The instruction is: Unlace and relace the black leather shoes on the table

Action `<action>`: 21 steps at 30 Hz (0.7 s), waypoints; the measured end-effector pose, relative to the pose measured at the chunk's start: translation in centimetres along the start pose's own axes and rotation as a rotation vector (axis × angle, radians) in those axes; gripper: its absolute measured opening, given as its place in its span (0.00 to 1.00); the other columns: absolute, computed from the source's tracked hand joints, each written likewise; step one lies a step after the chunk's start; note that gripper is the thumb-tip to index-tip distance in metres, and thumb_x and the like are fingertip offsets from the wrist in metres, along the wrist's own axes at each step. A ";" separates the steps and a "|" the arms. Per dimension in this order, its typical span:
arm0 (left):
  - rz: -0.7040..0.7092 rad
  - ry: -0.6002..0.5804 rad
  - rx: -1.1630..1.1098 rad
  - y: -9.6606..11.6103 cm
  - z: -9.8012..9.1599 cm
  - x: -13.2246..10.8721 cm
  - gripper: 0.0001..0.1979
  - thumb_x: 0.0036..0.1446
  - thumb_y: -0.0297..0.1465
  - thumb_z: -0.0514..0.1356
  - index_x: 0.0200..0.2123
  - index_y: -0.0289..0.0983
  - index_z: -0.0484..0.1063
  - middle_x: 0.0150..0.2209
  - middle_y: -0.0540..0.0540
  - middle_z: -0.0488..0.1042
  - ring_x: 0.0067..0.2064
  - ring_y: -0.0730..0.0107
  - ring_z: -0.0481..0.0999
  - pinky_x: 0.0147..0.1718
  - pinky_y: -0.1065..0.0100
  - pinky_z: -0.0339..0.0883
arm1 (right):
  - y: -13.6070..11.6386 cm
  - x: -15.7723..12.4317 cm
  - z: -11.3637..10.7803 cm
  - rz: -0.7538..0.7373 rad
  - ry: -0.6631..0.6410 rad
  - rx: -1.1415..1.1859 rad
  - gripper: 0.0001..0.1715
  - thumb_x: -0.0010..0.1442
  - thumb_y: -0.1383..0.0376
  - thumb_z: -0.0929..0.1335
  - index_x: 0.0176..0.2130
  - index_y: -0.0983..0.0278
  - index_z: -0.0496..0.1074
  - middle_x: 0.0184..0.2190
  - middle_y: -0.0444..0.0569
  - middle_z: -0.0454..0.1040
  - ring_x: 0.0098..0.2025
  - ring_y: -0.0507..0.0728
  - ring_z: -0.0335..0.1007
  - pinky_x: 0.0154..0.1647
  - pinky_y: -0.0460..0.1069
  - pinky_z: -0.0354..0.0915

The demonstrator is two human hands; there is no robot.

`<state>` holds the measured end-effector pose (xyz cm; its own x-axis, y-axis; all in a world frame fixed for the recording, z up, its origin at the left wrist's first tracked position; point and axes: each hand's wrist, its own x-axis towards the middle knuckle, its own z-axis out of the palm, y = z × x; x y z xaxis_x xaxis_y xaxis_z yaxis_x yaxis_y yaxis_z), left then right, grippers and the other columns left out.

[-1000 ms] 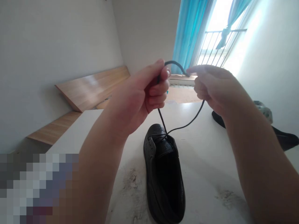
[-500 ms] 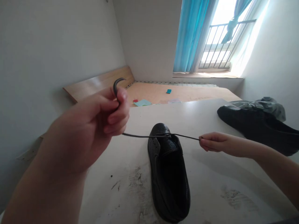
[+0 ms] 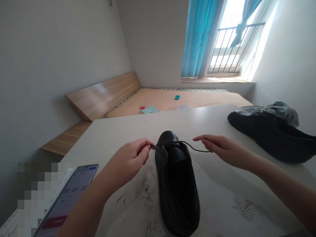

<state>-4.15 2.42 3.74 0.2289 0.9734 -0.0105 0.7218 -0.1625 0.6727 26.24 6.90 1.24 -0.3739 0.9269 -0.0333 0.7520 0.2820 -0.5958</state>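
Observation:
A black leather shoe (image 3: 170, 184) lies on the white table, toe pointing away from me. A thin dark shoelace (image 3: 195, 148) runs across the shoe near its toe, through the front of the lacing flaps. My left hand (image 3: 132, 161) is close beside the left flap, its thumb and fingers pinched on the lace. On the other side, my right hand (image 3: 221, 148) holds the lace's right part under its fingers, with the index finger stretched toward the shoe. Between the shoe and my right hand the lace sags a little.
Another black shoe (image 3: 274, 135) lies at the right, with crumpled grey-green material (image 3: 283, 110) behind it. A phone (image 3: 71, 194) showing a timer is on the table (image 3: 118, 128) at left, partly behind my left forearm. Beyond stands a bed (image 3: 207, 97) with small items.
My left hand has come down and right, from raised high with a lace end to beside the shoe. The right part of the lace has slackened. The phone has come into view.

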 end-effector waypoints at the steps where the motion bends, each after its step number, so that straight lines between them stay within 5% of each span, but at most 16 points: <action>1: 0.002 -0.011 0.000 0.0 0.3 0.0 0.14 0.64 0.38 0.47 0.35 0.40 0.70 0.24 0.53 0.66 0.27 0.69 0.66 0.28 0.68 0.56 | -0.8 0.3 0.2 -0.033 -0.023 0.032 0.29 0.65 0.46 0.56 0.49 0.60 0.73 0.29 0.48 0.70 0.31 0.56 0.63 0.31 0.50 0.56; 6: -0.021 0.041 0.083 -0.6 2.1 0.4 0.19 0.66 0.41 0.43 0.25 0.39 0.60 0.24 0.51 0.65 0.29 0.66 0.65 0.29 0.67 0.53 | -3.1 1.9 1.9 -0.108 -0.196 0.175 0.20 0.64 0.50 0.61 0.38 0.63 0.70 0.25 0.43 0.65 0.27 0.52 0.56 0.29 0.47 0.54; 12: -0.024 0.021 0.048 -1.0 2.6 0.8 0.22 0.65 0.45 0.46 0.29 0.39 0.70 0.25 0.50 0.70 0.28 0.67 0.67 0.28 0.67 0.53 | -0.7 2.3 2.5 -0.023 -0.342 0.604 0.20 0.60 0.50 0.66 0.39 0.66 0.70 0.25 0.42 0.61 0.27 0.49 0.54 0.27 0.46 0.52; 16: -0.019 0.096 0.045 -1.0 3.0 0.6 0.14 0.64 0.38 0.50 0.39 0.42 0.74 0.27 0.53 0.73 0.27 0.70 0.67 0.27 0.69 0.53 | 0.5 2.5 2.8 0.069 -0.349 0.682 0.23 0.60 0.50 0.66 0.43 0.67 0.71 0.23 0.42 0.63 0.23 0.47 0.52 0.23 0.45 0.50; 21: 0.003 0.163 0.154 -0.8 3.6 0.5 0.12 0.63 0.35 0.48 0.31 0.40 0.67 0.24 0.53 0.68 0.26 0.71 0.66 0.27 0.69 0.51 | 0.2 2.6 3.5 0.066 -0.306 0.695 0.27 0.58 0.47 0.66 0.44 0.67 0.70 0.25 0.42 0.65 0.21 0.46 0.52 0.20 0.45 0.50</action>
<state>-2.24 2.41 0.53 0.1315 0.9841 0.1192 0.8153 -0.1758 0.5518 23.52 8.48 -1.79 -0.5499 0.7979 -0.2470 0.3014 -0.0863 -0.9496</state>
